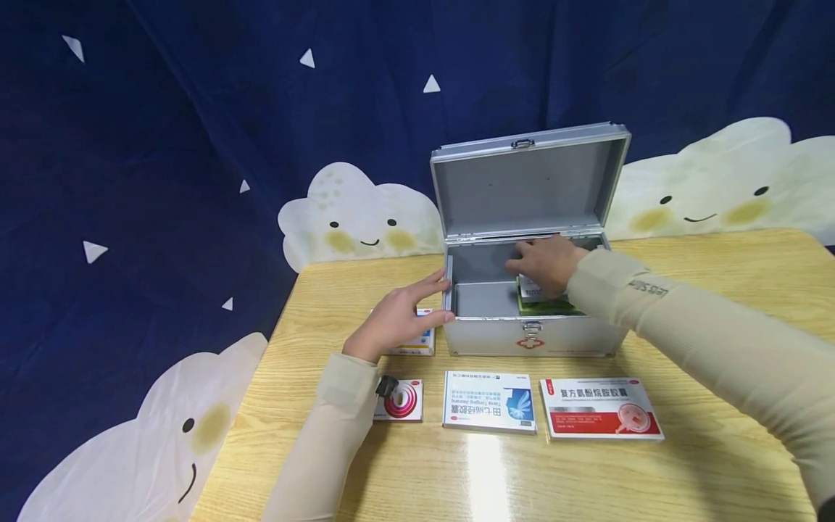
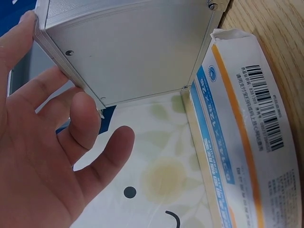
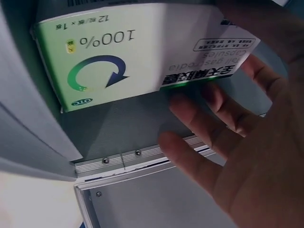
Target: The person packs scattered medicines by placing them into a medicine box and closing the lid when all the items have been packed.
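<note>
A silver metal case [image 1: 470, 337] with a red cross stands with its lid raised. My left hand [image 1: 404, 315] is at its left wall; in the left wrist view the thumb and some fingers touch the case's edge, the others loosely bent. My right hand [image 1: 551, 264] reaches inside the right half of the case. Beside its spread fingers is a white and green medicine box [image 3: 104, 61]; the thumb side overlaps one end and the fingertips lie along its lower edge. Green packaging [image 1: 554, 307] shows under that hand. The hand partly hides the case's contents.
On the wooden table [image 1: 554, 478], before the case, lie a red and white medicine box [image 1: 600, 408], a blue and white one [image 1: 489, 401] and one with pink rings [image 1: 399, 400]. Another box [image 2: 251, 123] lies left of the case. A blue curtain [image 1: 365, 109] hangs behind.
</note>
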Action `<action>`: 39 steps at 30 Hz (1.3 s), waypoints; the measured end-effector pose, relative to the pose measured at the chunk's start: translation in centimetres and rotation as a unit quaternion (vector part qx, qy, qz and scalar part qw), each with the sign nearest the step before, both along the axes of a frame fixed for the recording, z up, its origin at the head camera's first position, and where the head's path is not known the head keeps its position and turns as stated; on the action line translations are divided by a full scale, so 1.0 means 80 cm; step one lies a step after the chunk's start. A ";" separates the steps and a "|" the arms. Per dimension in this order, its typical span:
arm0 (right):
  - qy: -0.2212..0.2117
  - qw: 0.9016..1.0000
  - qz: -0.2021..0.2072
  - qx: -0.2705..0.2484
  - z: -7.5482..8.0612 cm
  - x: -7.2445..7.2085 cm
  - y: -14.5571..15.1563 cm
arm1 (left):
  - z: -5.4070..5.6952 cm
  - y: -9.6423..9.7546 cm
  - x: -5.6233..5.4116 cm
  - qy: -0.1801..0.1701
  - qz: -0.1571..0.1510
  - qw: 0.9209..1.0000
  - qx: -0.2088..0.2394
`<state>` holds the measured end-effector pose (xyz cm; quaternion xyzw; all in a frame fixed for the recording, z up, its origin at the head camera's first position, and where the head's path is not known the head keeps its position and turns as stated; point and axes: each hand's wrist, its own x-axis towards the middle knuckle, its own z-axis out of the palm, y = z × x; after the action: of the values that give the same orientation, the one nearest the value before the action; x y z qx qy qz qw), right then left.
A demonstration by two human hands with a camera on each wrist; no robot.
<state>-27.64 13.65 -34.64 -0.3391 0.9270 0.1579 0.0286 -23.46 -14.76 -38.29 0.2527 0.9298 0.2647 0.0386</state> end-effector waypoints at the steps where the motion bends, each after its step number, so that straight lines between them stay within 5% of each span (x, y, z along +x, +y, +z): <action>1: 0.001 1.000 0.001 0.000 0.000 -0.001 -0.001 | 0.000 -0.001 0.000 0.000 0.001 1.000 -0.001; 18: -0.033 0.999 -0.024 0.025 -0.005 -0.002 0.007 | 0.003 0.007 0.002 -0.018 0.007 1.000 -0.007; 31: -0.098 0.990 -0.088 -0.041 0.017 -0.008 0.014 | 0.000 0.003 0.002 -0.010 0.003 1.000 -0.002; 39: -0.103 0.987 -0.080 -0.096 0.034 -0.002 0.024 | 0.002 0.001 0.001 -0.003 0.007 1.000 -0.006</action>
<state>-27.81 15.55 -31.95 -0.2793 0.9541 0.0298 0.1038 -23.35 -14.67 -38.12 0.2453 0.9331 0.2597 0.0410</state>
